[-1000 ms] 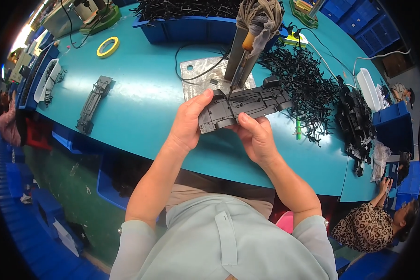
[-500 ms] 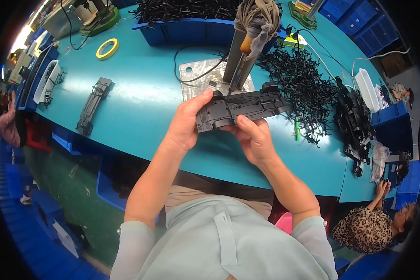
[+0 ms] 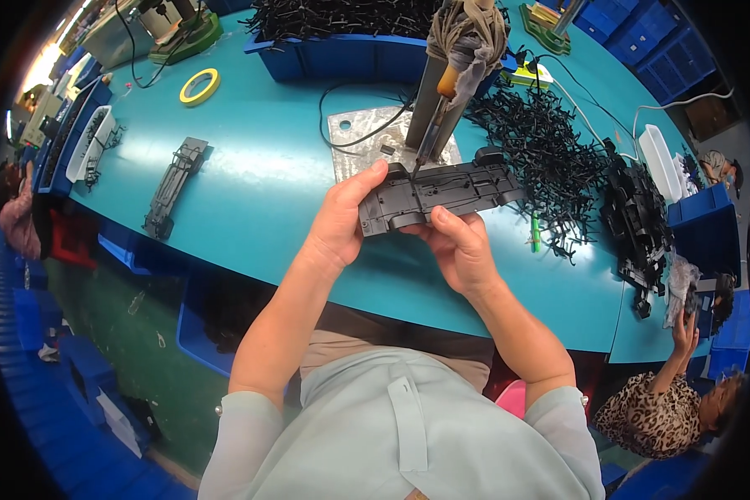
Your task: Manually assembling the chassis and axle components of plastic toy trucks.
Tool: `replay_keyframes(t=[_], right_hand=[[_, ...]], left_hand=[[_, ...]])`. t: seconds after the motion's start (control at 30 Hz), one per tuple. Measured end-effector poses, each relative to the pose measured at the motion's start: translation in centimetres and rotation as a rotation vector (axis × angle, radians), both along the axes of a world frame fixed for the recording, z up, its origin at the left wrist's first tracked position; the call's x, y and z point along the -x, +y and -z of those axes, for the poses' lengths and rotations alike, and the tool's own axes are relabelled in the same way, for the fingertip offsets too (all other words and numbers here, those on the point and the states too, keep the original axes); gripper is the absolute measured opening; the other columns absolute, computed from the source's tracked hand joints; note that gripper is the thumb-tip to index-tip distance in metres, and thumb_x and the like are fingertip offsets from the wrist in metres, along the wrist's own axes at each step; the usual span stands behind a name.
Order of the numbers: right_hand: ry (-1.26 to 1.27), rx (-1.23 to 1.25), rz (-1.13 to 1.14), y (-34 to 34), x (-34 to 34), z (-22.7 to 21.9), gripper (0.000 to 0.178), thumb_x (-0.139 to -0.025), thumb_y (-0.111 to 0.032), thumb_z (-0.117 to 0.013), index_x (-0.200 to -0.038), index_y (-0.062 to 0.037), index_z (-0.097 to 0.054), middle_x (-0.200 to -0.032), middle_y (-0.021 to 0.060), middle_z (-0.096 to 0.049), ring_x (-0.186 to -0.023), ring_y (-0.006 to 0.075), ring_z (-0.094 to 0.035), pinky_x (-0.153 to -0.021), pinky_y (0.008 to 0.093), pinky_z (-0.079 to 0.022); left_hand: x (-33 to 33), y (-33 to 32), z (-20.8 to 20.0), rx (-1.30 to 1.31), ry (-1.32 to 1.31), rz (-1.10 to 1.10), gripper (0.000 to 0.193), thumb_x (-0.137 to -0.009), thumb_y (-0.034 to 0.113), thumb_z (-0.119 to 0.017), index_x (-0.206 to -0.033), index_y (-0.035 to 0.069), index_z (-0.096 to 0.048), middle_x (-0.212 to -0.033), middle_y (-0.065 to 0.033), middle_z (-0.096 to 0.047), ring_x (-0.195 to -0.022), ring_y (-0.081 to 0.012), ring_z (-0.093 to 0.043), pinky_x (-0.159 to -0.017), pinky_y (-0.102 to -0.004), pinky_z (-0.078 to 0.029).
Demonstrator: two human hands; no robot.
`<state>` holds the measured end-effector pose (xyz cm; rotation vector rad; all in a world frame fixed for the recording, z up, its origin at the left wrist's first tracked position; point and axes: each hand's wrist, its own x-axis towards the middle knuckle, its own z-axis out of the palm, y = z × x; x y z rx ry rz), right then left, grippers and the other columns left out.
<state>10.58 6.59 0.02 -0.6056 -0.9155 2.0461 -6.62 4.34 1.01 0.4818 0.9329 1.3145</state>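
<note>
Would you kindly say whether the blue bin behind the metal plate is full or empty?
The bin is full: black pieces heap above its front rim.

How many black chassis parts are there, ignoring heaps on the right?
2: a held part in the left hand and right hand, and a lone part at left on the table. Others may be hidden.

Beyond the black chassis, a metal post blocks; leftward tabletop lies open.
</note>
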Motion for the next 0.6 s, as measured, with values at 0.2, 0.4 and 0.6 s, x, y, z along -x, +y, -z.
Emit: replay_keyframes(t=[0.2, 0.4, 0.6], right_hand=[[0.002, -0.001, 0.015, 0.0, 0.2, 0.1, 0.043, -0.085, -0.021, -0.065, -0.120, -0.0001, -0.051, -0.114, 0.0098, -0.059, -0.105, 0.0205, -0.058, -0.089, 0.0360, -0.049], [0.017, -0.003, 0.014, 0.2, 0.2, 0.2, 0.043, -0.085, -0.020, -0.066, -0.121, -0.0002, -0.051, -0.115, 0.0097, -0.059, -0.106, 0.0200, -0.057, -0.090, 0.0363, -0.049], [0.017, 0.079, -0.001, 0.1, 0.0, 0.6, 0.039, -0.088, -0.017, -0.063, -0.119, 0.0032, -0.052, -0.113, 0.0109, -0.060, -0.104, 0.0212, -0.060, -0.092, 0.0385, -0.051]], left_hand=[[0.0, 0.0, 0.0, 0.012, -0.001, -0.021, 0.037, -0.092, 0.040, -0.055, -0.106, 0.006, -0.060, -0.088, -0.0045, -0.066, -0.070, -0.0108, -0.063, -0.053, -0.0229, -0.047], [0.1, 0.1, 0.6, -0.018, -0.074, -0.015, 0.039, -0.095, 0.036, -0.052, -0.111, 0.001, -0.058, -0.100, -0.0096, -0.066, -0.085, -0.0154, -0.066, -0.070, -0.0275, -0.054], [0.7, 0.1, 1.7, -0.059, -0.064, -0.005, 0.040, -0.096, 0.032, -0.051, -0.114, -0.004, -0.057, -0.106, -0.0137, -0.065, -0.092, -0.0192, -0.066, -0.080, -0.0307, -0.055]])
